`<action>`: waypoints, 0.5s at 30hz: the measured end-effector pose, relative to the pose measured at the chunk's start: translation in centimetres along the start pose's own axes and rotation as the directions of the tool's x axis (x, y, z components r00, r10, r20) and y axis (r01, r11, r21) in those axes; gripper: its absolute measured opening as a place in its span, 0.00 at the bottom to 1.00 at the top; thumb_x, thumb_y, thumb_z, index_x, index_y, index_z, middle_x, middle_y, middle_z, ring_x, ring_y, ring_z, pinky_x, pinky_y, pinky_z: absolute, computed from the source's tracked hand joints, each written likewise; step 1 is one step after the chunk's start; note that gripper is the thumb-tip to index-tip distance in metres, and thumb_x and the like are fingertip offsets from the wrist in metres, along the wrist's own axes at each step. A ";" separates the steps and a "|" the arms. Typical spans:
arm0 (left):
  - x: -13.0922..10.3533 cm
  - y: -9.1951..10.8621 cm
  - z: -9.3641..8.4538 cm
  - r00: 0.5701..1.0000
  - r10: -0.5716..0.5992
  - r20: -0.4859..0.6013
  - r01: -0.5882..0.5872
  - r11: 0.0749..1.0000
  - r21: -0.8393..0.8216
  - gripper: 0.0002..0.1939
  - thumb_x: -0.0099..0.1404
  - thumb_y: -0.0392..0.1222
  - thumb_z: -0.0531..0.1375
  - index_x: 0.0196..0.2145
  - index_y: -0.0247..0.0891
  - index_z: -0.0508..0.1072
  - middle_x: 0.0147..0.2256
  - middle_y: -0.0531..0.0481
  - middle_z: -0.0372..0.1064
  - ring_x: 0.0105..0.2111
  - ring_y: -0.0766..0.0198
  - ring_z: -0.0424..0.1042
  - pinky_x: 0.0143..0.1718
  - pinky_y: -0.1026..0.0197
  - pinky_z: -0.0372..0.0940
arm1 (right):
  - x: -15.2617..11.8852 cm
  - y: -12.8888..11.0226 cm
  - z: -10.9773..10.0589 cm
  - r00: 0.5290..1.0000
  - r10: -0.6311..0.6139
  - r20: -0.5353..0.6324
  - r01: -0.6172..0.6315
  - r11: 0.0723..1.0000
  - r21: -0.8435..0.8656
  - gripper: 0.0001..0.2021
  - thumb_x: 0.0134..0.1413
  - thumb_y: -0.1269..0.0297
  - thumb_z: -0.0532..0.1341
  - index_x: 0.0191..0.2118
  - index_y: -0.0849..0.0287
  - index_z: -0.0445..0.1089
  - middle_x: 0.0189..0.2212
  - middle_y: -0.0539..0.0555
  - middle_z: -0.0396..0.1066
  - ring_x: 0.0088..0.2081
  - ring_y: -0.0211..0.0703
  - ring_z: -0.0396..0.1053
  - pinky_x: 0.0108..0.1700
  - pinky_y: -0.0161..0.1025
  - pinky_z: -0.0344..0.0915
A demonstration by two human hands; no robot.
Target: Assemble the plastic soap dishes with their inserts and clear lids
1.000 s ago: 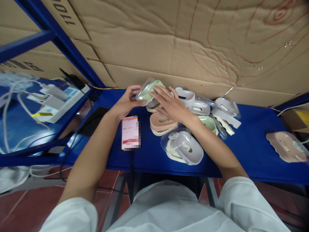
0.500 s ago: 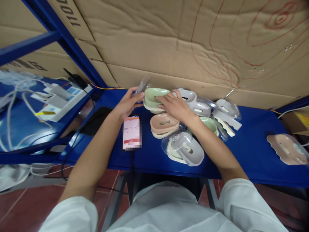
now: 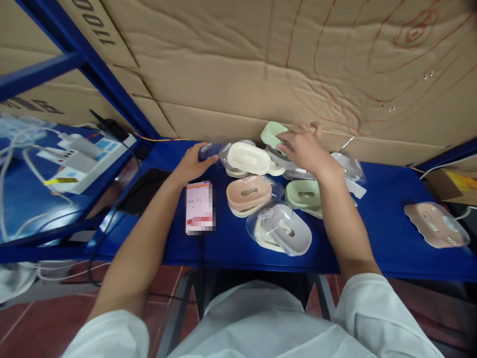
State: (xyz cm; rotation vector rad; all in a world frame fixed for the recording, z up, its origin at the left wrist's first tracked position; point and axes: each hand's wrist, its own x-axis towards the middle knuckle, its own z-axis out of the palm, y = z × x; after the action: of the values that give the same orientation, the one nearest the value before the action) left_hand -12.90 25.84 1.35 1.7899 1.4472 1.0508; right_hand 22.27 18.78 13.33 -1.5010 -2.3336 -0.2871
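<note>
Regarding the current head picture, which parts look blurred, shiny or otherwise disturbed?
Head view: the right hand and the green dish at its fingers look slightly soft; head view: pale glare lies on the left blue shelf; head view: blocky pixels hide the right side of the phone screen; head view: the top right corner is dark.

phone (image 3: 197, 205): glossy face | green dish (image 3: 273, 133), behind-right of phone: smooth satin plastic | clear cover (image 3: 209, 151), just behind phone: glossy plastic | tabletop (image 3: 227, 243) under phone: smooth, glossy | cardboard (image 3: 208, 69) behind phone: matt, creased
</note>
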 end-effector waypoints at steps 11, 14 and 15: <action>-5.7 8.9 -1.0 0.951 0.310 0.018 -0.302 0.912 0.279 0.21 0.70 0.53 0.63 0.58 0.48 0.73 0.59 0.41 0.71 0.65 0.40 0.66 0.70 0.35 0.58 | -4.1 -3.8 -7.5 0.996 -0.091 0.002 0.090 0.988 0.127 0.20 0.76 0.60 0.49 0.63 0.51 0.71 0.59 0.59 0.75 0.62 0.60 0.69 0.64 0.61 0.63; -12.7 12.9 0.3 0.882 0.397 0.254 -0.465 0.822 0.329 0.20 0.70 0.54 0.63 0.58 0.52 0.75 0.57 0.44 0.74 0.59 0.40 0.73 0.63 0.37 0.66 | -9.3 -6.1 -6.7 0.985 -0.125 0.120 0.115 0.989 0.089 0.20 0.77 0.56 0.49 0.57 0.52 0.76 0.52 0.60 0.79 0.56 0.61 0.74 0.60 0.60 0.66; -15.0 13.6 1.0 0.857 0.413 0.308 -0.504 0.794 0.339 0.22 0.70 0.56 0.64 0.59 0.52 0.75 0.58 0.43 0.74 0.57 0.40 0.74 0.59 0.39 0.69 | -11.5 -6.9 -6.0 0.980 -0.120 0.158 0.110 0.991 0.069 0.19 0.76 0.53 0.51 0.55 0.51 0.77 0.50 0.60 0.80 0.53 0.62 0.75 0.59 0.60 0.67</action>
State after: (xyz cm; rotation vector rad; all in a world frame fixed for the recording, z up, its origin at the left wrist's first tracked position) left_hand -6.65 8.16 9.13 2.5740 1.1736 0.7611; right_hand 21.50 4.12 14.42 -1.4108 -2.5376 -0.1261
